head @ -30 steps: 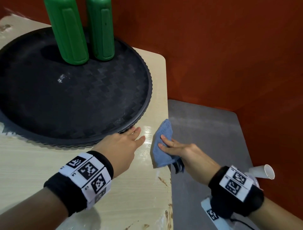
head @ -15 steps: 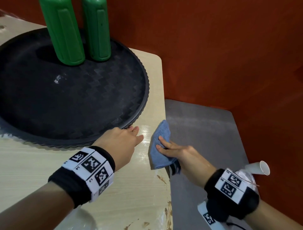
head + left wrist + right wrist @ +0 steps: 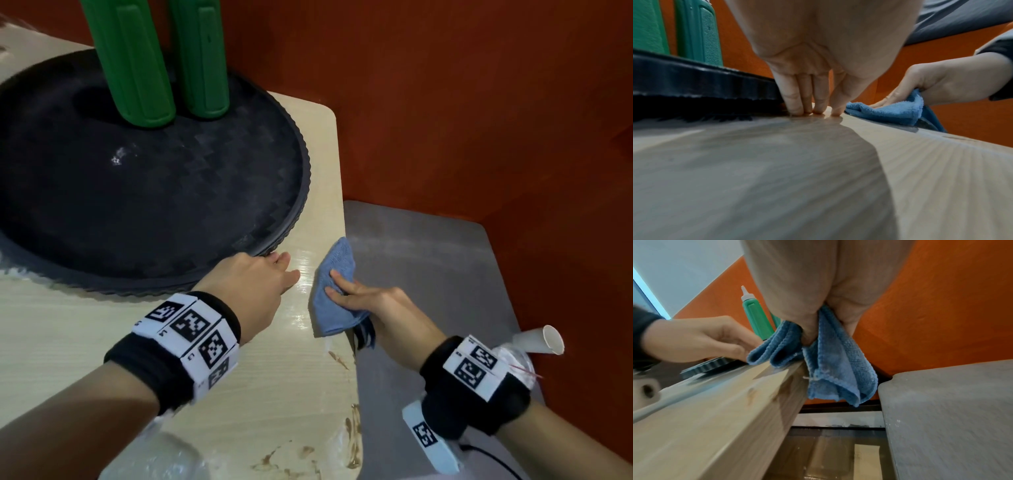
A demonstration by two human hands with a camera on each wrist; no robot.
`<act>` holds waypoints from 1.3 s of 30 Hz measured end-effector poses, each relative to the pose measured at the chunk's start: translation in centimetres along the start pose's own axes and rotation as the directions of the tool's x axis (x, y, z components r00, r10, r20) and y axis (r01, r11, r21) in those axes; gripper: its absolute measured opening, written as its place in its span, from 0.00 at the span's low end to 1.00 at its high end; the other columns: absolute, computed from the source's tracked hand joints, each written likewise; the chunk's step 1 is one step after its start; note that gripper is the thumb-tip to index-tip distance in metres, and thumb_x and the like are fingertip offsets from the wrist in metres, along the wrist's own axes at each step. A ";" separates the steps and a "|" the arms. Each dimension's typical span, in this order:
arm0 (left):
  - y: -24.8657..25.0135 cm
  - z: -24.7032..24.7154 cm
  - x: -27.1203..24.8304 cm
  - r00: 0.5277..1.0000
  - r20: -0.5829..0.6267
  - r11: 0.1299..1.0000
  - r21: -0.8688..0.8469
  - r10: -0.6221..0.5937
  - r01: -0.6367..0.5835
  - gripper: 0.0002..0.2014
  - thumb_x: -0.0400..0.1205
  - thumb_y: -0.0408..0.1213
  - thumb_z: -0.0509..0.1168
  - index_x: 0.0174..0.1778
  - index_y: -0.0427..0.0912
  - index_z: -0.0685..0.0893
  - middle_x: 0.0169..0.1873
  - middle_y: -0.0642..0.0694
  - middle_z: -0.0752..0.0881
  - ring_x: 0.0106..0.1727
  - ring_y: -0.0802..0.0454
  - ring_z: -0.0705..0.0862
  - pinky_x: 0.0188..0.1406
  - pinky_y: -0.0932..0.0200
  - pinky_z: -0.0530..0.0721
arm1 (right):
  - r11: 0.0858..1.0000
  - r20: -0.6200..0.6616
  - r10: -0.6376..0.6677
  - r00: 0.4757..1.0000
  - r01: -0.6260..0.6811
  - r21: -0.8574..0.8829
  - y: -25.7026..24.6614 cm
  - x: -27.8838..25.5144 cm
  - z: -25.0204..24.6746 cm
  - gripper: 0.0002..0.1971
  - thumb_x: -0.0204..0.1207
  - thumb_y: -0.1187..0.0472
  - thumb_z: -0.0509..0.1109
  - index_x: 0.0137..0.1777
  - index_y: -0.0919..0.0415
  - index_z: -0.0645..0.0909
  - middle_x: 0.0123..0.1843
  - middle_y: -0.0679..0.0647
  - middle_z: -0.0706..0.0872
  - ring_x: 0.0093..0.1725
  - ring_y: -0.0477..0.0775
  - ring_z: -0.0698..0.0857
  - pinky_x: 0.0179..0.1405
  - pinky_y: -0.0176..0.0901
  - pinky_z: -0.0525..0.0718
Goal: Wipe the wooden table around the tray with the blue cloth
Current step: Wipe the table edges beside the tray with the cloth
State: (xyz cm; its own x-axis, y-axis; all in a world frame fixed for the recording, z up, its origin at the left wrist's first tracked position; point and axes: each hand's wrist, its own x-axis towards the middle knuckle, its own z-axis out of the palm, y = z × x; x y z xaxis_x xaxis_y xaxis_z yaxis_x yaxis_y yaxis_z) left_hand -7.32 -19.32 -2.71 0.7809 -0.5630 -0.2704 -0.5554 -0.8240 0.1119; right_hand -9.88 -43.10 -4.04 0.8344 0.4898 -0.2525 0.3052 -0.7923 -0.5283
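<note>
A round black tray (image 3: 137, 205) fills the left of the light wooden table (image 3: 85, 335). My left hand (image 3: 284, 270) lies on the wood with straight fingers (image 3: 812, 104), their tips against the tray's rim (image 3: 694, 81). Just to its right, the blue cloth (image 3: 334, 291) sits on the table's right edge and partly hangs over the side (image 3: 838, 366). My right hand (image 3: 337, 284) holds it, fingers laid on top and thumb tucked under the folds. The wood between the two hands shines wet.
Two green bottles (image 3: 133, 61) (image 3: 202, 58) stand on the tray's far side. A lower grey surface (image 3: 428, 274) lies right of the table, against an orange wall (image 3: 445, 102). A white paper tube (image 3: 544, 339) rests there. Brown stains (image 3: 339, 359) mark the table's near right edge.
The right hand and cloth have edged slightly farther along the table's right edge. The left hand stays at the tray rim.
</note>
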 end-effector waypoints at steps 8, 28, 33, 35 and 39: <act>0.3 -0.1 0.0 0.999 -0.032 0.999 0.004 -0.038 0.038 0.18 0.85 0.36 0.52 0.71 0.52 0.71 0.73 0.51 0.72 0.69 0.51 0.78 0.61 0.50 0.81 | 0.997 -0.039 0.061 0.997 -0.060 0.043 -1.5 0.0 0.1 0.36 0.74 0.80 0.59 0.79 0.50 0.68 0.83 0.43 0.60 0.82 0.43 0.56 0.82 0.38 0.55; 0.9 0.1 -0.1 0.992 -0.073 0.993 -0.066 -0.100 0.095 0.17 0.85 0.37 0.52 0.67 0.54 0.75 0.70 0.51 0.75 0.68 0.51 0.79 0.62 0.50 0.81 | 0.999 0.011 0.051 0.999 -0.051 0.005 -3.4 -2.5 0.6 0.26 0.83 0.44 0.53 0.80 0.48 0.65 0.84 0.41 0.54 0.84 0.46 0.54 0.81 0.46 0.62; 0.8 0.2 -0.2 0.994 -0.052 0.993 -0.073 -0.093 0.089 0.17 0.84 0.37 0.52 0.67 0.55 0.73 0.75 0.53 0.71 0.70 0.52 0.78 0.62 0.51 0.81 | 0.998 -0.060 0.050 0.997 -0.047 0.045 -2.1 -1.0 1.3 0.22 0.87 0.49 0.50 0.79 0.47 0.67 0.83 0.39 0.56 0.83 0.47 0.57 0.81 0.48 0.63; 0.7 0.2 -0.1 0.995 -0.047 0.993 -0.078 -0.092 0.089 0.16 0.84 0.37 0.52 0.65 0.55 0.74 0.73 0.53 0.72 0.69 0.52 0.78 0.60 0.51 0.81 | 1.000 -0.087 0.019 0.996 -0.016 0.027 -1.0 0.3 1.2 0.21 0.87 0.53 0.56 0.79 0.50 0.68 0.83 0.42 0.57 0.82 0.48 0.60 0.80 0.50 0.66; 1.4 -1.0 0.2 0.995 0.013 0.995 -0.002 -0.095 0.095 0.13 0.85 0.37 0.51 0.61 0.50 0.76 0.62 0.50 0.78 0.59 0.49 0.81 0.51 0.53 0.81 | 1.000 -0.147 0.004 0.989 -0.004 0.002 0.2 4.2 -0.2 0.21 0.84 0.61 0.62 0.77 0.56 0.71 0.83 0.47 0.59 0.78 0.55 0.69 0.76 0.48 0.71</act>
State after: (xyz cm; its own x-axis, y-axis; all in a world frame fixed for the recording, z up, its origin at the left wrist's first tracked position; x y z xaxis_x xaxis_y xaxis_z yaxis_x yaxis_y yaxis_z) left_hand -7.64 -20.63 -1.63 0.8263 -0.4812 -0.2927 -0.4778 -0.8740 0.0879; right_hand -6.18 -41.27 -5.01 0.8942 0.4274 -0.1328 0.3009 -0.7938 -0.5286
